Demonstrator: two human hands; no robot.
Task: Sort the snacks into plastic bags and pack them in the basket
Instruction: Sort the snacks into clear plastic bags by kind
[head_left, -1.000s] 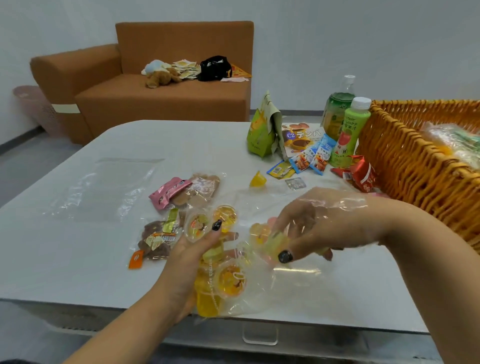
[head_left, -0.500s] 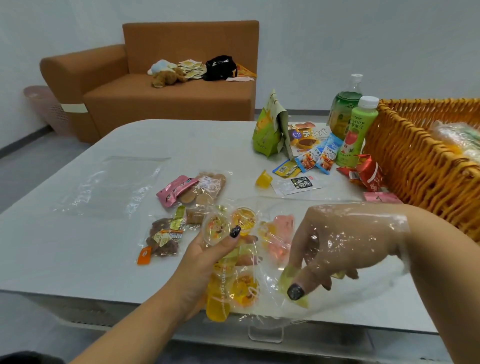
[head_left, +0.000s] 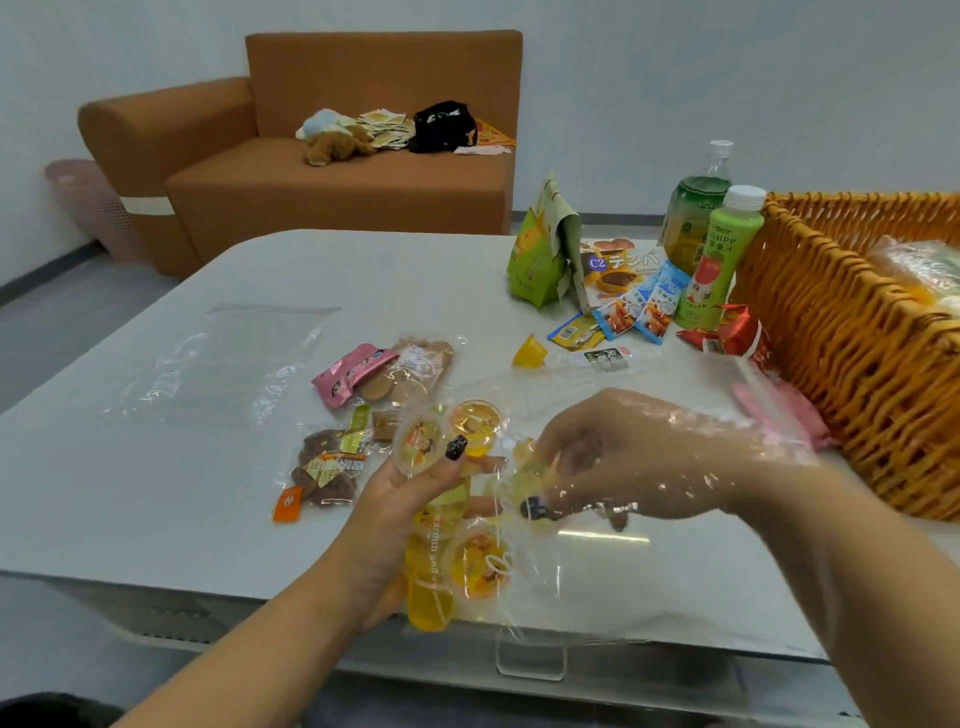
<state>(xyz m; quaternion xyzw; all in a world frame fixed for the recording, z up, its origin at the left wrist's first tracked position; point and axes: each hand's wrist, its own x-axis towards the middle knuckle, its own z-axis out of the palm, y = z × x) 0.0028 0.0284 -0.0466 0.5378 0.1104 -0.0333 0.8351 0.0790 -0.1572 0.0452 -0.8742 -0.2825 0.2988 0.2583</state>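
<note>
Left hand (head_left: 410, 499) gripping a clutch of jelly cups (head_left: 449, 441) from outside a clear plastic bag (head_left: 561, 571) — at least four cups visible, two round lids up top, one lower, one yellow tub at the bottom. Right hand (head_left: 639, 462) thrust inside that bag, fingers curled, pinching one jelly cup near the left fingertips. On the white table (head_left: 130, 467): one empty flat bag (head_left: 223, 364), two filled bags of brown and pink snacks (head_left: 363, 410), one loose yellow jelly cup (head_left: 529, 352), one green pouch (head_left: 540, 260), two bottles (head_left: 711, 249), several small blue sachets. Wicker basket (head_left: 852, 332) at right — one bagged lot already inside.
</note>
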